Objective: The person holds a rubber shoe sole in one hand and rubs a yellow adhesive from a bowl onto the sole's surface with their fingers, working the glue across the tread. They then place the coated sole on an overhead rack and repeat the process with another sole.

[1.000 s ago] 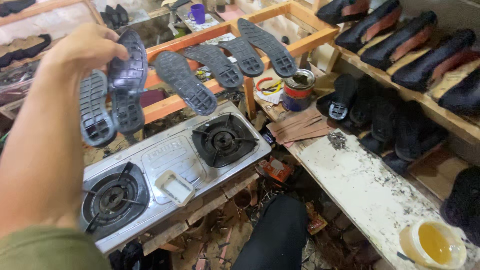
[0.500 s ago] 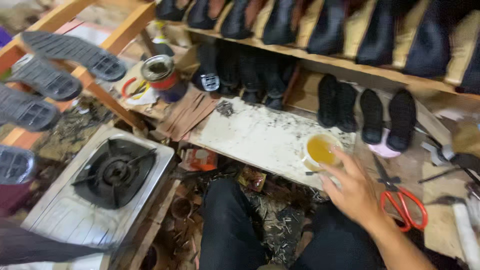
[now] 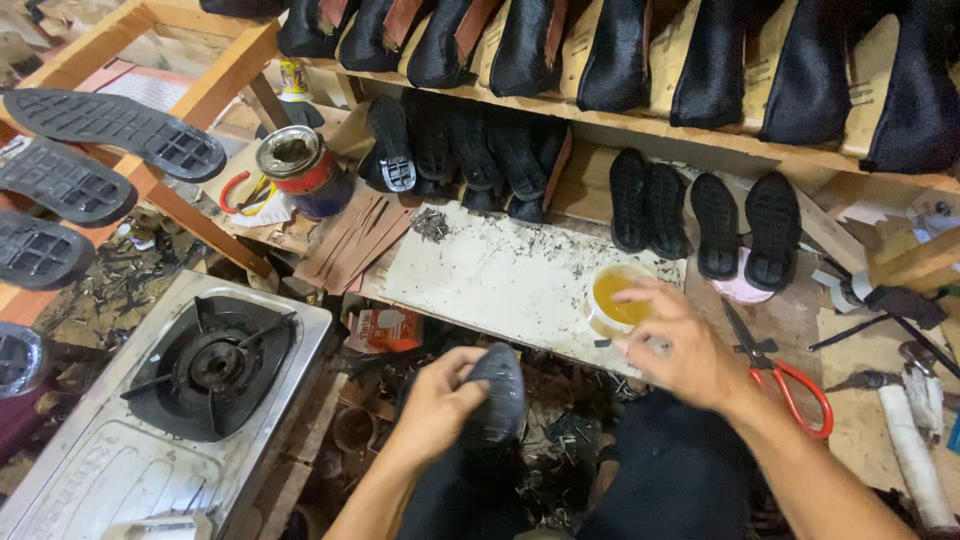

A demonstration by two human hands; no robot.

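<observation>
Head view: left hand (image 3: pixel 435 400) has its grip closed around a black shoe upper (image 3: pixel 497 392), held low over the lap. Right hand (image 3: pixel 680 345) rests half-open fingers on the rim of a small bowl of yellow glue (image 3: pixel 615 297), which sits on the white desk (image 3: pixel 490 275). Red scissors (image 3: pixel 790 385) lie just right; a gas stove (image 3: pixel 210 365) stands left.
</observation>
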